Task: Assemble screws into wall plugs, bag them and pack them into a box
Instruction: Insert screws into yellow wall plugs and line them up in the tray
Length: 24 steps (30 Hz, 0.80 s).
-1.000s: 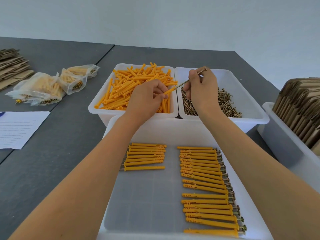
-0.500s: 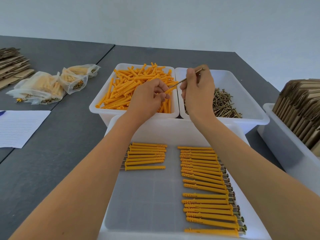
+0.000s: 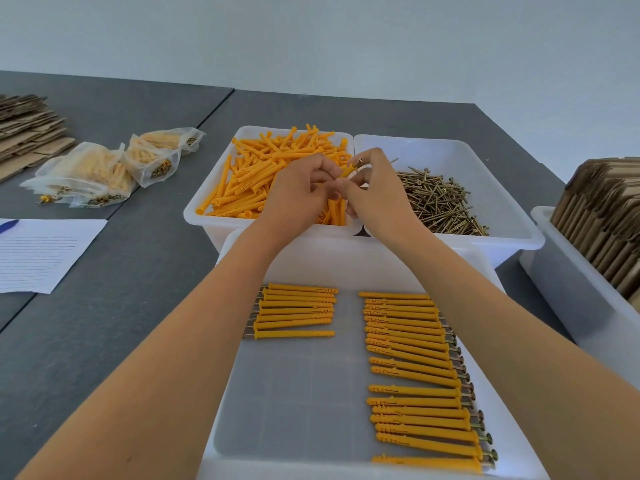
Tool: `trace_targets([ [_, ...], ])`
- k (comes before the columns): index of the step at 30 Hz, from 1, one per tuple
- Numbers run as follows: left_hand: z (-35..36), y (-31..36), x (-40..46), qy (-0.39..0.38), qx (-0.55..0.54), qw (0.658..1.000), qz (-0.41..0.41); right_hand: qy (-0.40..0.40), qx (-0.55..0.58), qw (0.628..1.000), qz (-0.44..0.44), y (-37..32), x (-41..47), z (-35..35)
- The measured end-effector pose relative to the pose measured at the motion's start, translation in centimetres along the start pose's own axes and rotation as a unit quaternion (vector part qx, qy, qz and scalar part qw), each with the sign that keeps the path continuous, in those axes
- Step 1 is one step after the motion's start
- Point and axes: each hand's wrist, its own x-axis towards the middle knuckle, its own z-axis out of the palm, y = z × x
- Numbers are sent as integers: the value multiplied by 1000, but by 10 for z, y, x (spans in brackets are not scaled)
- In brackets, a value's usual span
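**Both hands pinch one plug and screw above the bins**

Head view: at the centre of the frame the left hand (image 3: 298, 195) and the right hand (image 3: 377, 195) meet fingertip to fingertip, fingers curled. Between them they pinch a single orange wall plug (image 3: 347, 172), tilted up to the right, with a screw head (image 3: 360, 160) showing at its upper end by the right thumb. How much of the screw sits inside the plug cannot be told.

Behind the hands, upper centre, a white bin (image 3: 207, 216) is heaped with loose orange plugs (image 3: 263, 174). Touching it on the right, a second white bin (image 3: 502, 188) holds a pile of brass-coloured screws (image 3: 440, 202).

In the lower half of the frame a shallow white tray (image 3: 311, 393) carries finished pieces laid flat in two columns: a short stack (image 3: 294, 310) at its upper left, screw heads pointing left, and a long column (image 3: 415, 375) down its right side, screw heads pointing right.

At upper left on the dark grey bench (image 3: 104, 341) lie clear bags (image 3: 104, 171) filled with plugs and screws, and beyond them, at the frame edge, flattened cardboard (image 3: 24, 129). A lined sheet of paper (image 3: 38, 254) lies at mid left, with a blue pen tip (image 3: 7, 226) on its edge. At the right edge another white bin (image 3: 571, 289) stands packed with upright cardboard pieces (image 3: 606, 216).
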Motion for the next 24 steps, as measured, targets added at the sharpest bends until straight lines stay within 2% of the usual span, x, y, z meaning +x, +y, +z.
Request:
trace_targets([
  [12,-6,0,2,-48,-89,995,-12,42,59,997,-22,7,3,-3],
  [17,-9,-1,4,2,-114,993,-34,36,107,993,25,-11,3,-9],
  [19,-11,-1,6,43,-134,988,-63,-32,123,992,20,-24,2,-17],
  [21,-14,-3,8,77,-177,975,-106,-188,81,979,8,-34,-4,-24],
  [22,-15,-3,9,91,-202,966,-131,-285,32,958,5,-38,-8,-24],
  [24,-19,-5,12,110,-228,951,-178,-447,-103,888,3,-43,-19,-13],
])
